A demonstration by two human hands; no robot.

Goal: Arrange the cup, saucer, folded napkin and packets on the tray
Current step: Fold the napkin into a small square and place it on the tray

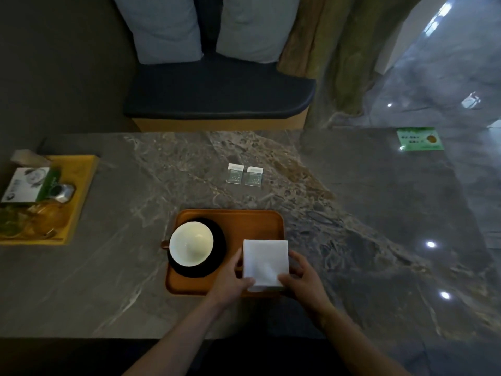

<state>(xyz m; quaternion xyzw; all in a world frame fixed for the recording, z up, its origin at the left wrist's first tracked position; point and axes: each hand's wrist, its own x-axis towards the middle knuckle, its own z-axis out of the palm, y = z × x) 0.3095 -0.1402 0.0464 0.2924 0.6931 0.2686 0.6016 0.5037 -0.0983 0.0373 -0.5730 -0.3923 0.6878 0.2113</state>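
An orange-brown tray [244, 221] lies on the marble table in front of me. On its left half a white cup [191, 240] sits on a black saucer [217, 256]. A folded white napkin [264, 260] lies over the tray's right near part. My left hand [230, 280] pinches the napkin's near left corner, and my right hand [301, 278] pinches its near right corner. Two green-and-white packets [245, 175] lie side by side on the table beyond the tray.
A yellow tray [81, 172] at the left holds a box, glasses and a small tin. A green card [418, 139] lies at the far right. A dark cushioned bench [217, 96] with pillows stands behind the table.
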